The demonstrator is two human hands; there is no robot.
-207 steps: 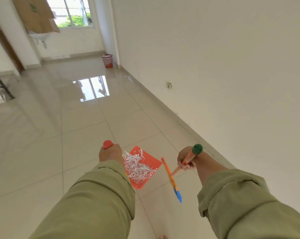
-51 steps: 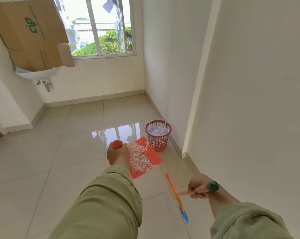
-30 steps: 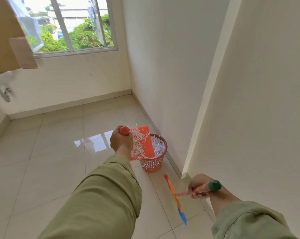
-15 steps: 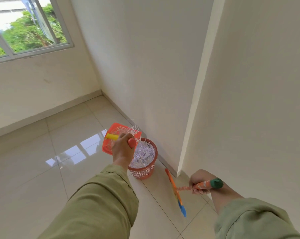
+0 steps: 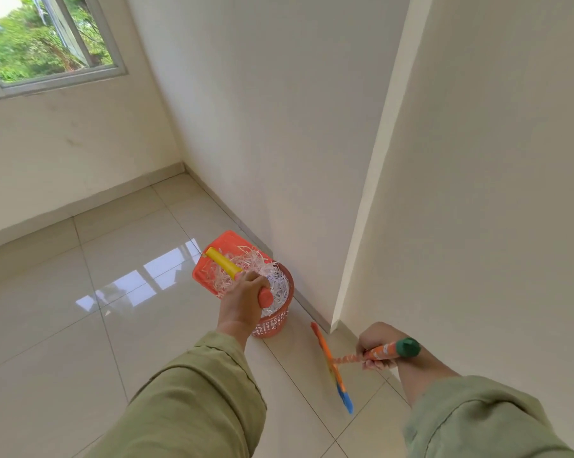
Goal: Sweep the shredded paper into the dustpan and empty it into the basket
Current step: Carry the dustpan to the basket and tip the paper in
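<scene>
Much curly shredded paper (image 5: 265, 276), mesh basket (image 5: 272, 322)

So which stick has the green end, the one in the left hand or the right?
The broom handle in the right hand: its cap is green. The dustpan handle in the left hand is yellow with a red end.

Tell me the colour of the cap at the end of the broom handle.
Green: the cap sits beyond the right hand, shown in the head view.

Basket (image 5: 272, 322) tight against the wall (image 5: 279, 127) beside the jutting wall corner (image 5: 335, 320), dustpan (image 5: 212, 276) tilted over its rim, open tiled floor (image 5: 80, 309) to the left, broom (image 5: 331, 361) near the corner
</scene>
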